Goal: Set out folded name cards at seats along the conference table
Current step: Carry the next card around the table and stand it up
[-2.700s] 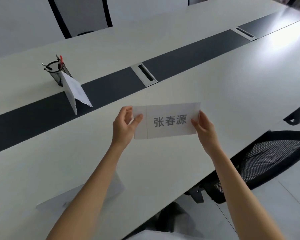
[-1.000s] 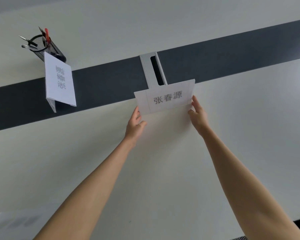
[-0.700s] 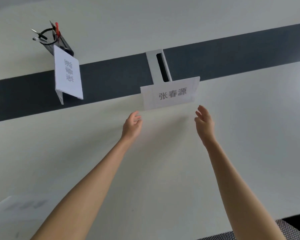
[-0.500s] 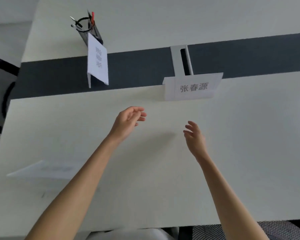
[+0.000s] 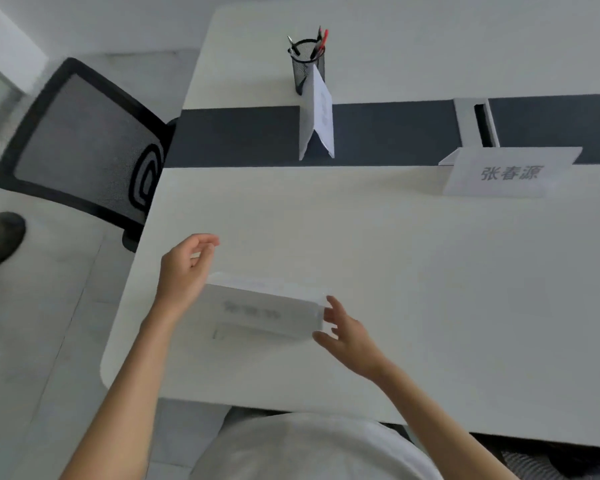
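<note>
A folded name card with grey printed characters stands at the edge of the dark centre strip, far right. Another folded card stands end-on on the strip, in front of the pen holder. Near the table's front left lies a small stack of folded cards, its print blurred. My left hand hovers at the stack's left end, fingers apart and curled. My right hand is at the stack's right end with its fingertips at the card edge. Neither hand grips it.
The white conference table has a dark centre strip with a grey cable port. A black mesh pen holder with pens stands at the back. A black mesh chair sits at the table's left end.
The card with printed characters was set down by the strip and released. Both hands drew back, and the view swung left; my hands now flank the stack near the table's front.
</note>
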{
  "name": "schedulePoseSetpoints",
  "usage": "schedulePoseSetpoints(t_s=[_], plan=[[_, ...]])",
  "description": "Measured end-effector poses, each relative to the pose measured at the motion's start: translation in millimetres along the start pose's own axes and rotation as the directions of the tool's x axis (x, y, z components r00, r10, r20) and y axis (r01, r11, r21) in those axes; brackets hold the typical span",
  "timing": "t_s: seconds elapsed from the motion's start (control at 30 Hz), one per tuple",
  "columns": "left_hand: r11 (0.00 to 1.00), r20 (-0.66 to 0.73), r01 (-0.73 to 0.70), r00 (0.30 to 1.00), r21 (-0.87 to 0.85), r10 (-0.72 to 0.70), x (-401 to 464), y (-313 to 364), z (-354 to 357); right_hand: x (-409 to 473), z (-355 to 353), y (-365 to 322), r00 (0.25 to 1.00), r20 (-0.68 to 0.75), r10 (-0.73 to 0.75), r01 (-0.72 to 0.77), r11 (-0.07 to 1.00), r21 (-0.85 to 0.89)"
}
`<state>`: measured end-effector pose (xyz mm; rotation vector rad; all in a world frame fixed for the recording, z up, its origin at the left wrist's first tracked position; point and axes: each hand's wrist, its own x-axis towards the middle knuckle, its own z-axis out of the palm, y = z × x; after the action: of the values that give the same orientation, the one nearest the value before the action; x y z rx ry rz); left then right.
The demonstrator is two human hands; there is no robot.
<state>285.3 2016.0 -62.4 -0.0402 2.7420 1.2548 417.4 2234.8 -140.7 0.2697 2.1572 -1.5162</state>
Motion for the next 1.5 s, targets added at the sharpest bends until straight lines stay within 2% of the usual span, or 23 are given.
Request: schedulePoseSetpoints(t_s=[0.07,0.13,0.23,0.3,0.43,0.53,0.63,0.83,0.97,1.07,1.17,1.33,1.43,1.5], plan=[[1.000,-0.034,0.015,0.999,0.017,-0.014,2.8,-24.8,-14.7,2.4,14.6,-0.9,0.993,-0.115,0.000,0.010,0.996,0.087],[1.000,-0.009,0.019,1.000,0.006,-0.019,7.8,-50.6,-23.7,8.4,31.7,2.1,0.956,-0.293,0.012,0.037,0.986,0.164],[1.000,0.218,0.008,0.976,-0.019,-0.004,15.6,-87.0,-27.1,17.4,61.1,4.0,0.855,-0.514,0.069,0.070,0.967,0.246],[0.997,0.403,0.032,0.915,-0.077,0.002,16.2,-99.5,-24.8,19.7,75.9,0.9,0.801,-0.591,0.093,0.130,0.937,0.323],[0.978,0.524,0.009,0.845,-0.210,0.105,11.8,-116.5,-25.0,11.0,103.2,-9.4,0.759,-0.632,0.156,0.127,0.917,0.379],[0.978,0.573,-0.060,0.802,-0.199,0.166,11.9,-121.7,-25.4,-0.1,128.4,-13.9,0.707,-0.670,0.225,0.084,0.915,0.395],[0.974,0.572,-0.170,0.789,-0.152,0.227,11.0,-121.5,-24.0,-10.4,152.8,-16.5,0.666,-0.695,0.273,0.056,0.910,0.411],[0.949,0.604,-0.179,0.736,-0.260,0.305,12.4,-121.6,-18.6,-28.3,188.3,-17.5,0.524,-0.785,0.330,0.079,0.899,0.430],[0.937,0.647,-0.214,0.679,-0.276,0.346,-1.4,-114.1,-13.9,-48.3,208.6,-14.9,0.366,-0.847,0.385,0.108,0.887,0.450],[0.920,0.726,-0.278,0.568,-0.274,0.388,-21.5,-99.0,-4.3,-77.4,226.2,-9.5,0.265,-0.852,0.452,0.208,0.836,0.508],[0.900,0.799,-0.322,0.435,-0.293,0.415,-52.2,-77.2,11.6,-116.7,244.7,-4.1,0.124,-0.830,0.544,0.282,0.783,0.555],[0.849,0.895,-0.398,0.130,-0.347,0.427,-125.1,-36.7,42.4,-185.8,290.9,2.6,-0.122,-0.720,0.683,0.416,0.693,0.588],[0.815,0.901,-0.404,-0.065,-0.416,0.428,-177.4,-10.9,65.7,-228.3,310.6,10.6,-0.306,-0.583,0.752,0.507,0.647,0.569],[0.789,0.896,-0.425,-0.176,-0.443,0.408,-216.7,6.2,84.4,-255.7,318.7,23.5,-0.401,-0.490,0.774,0.549,0.631,0.548]])
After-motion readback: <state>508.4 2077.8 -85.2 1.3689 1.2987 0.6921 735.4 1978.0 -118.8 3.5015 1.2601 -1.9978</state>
